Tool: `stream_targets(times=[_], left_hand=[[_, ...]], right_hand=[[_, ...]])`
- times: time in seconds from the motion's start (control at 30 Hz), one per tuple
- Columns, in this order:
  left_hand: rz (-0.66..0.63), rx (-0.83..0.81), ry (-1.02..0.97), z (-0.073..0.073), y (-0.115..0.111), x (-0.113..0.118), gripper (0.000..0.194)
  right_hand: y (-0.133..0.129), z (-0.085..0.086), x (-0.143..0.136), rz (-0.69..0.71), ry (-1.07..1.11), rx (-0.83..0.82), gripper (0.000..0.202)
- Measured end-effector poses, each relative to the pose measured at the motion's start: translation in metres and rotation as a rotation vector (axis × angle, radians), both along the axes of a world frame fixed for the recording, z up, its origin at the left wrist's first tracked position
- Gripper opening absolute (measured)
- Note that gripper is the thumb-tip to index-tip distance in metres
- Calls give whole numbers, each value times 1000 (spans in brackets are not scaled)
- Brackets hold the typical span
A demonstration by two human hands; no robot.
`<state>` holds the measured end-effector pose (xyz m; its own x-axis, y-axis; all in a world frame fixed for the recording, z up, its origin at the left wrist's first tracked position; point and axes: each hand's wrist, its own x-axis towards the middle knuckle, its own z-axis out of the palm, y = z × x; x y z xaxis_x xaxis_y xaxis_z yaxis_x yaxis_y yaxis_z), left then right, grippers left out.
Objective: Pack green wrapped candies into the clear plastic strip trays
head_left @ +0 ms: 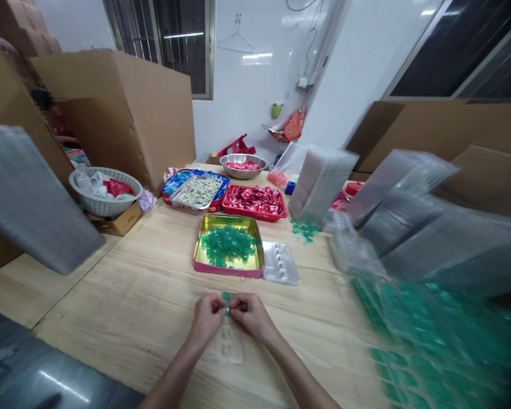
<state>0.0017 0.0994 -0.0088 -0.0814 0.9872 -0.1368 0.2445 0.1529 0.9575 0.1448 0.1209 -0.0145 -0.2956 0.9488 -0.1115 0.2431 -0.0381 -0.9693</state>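
On the table lies a clear plastic blister tray (226,346) with a row of small moulded pockets. A small green translucent piece (226,296) sits in its far pocket. Just nearer, my left hand (208,319) and my right hand (254,318) are both closed in a pinch, fingertips almost meeting over the tray. Between them shows another small green piece (227,310), with a pale glint on it. Beyond the hands, a gold-lined tin (199,260) with a pink rim holds a heap of such green pieces (227,244).
Beside the tin lies another clear tray (280,262). Behind are a red basket (255,215) of red packets, a metal tray (198,192) and a steel bowl (244,172). Stacked clear trays (319,184) and green-filled trays (447,335) stand right; a white basket (104,203) left.
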Motion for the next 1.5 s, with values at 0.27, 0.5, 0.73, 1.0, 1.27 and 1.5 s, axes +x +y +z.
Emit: stream_targets(times=[0.27, 0.5, 0.73, 1.0, 1.27, 1.5], left_hand=[[-50, 104, 267, -1, 9, 2, 12], [-62, 27, 167, -4, 5, -1, 13], [-161, -41, -25, -8, 4, -5, 18], [-155, -35, 105, -8, 5, -4, 15], [-60, -24, 174, -10, 3, -4, 8], [-128, 39, 185, -2, 2, -4, 11]], right_hand=[[8, 9, -6, -45, -195, 134, 14], [7, 3, -4, -18, -145, 75, 13], [3, 3, -1, 76, -120, 62, 20], [2, 4, -3, 55, -142, 48, 21], [-1, 0, -4, -7, -185, 128, 13], [2, 11, -1, 53, -358, 299, 15]])
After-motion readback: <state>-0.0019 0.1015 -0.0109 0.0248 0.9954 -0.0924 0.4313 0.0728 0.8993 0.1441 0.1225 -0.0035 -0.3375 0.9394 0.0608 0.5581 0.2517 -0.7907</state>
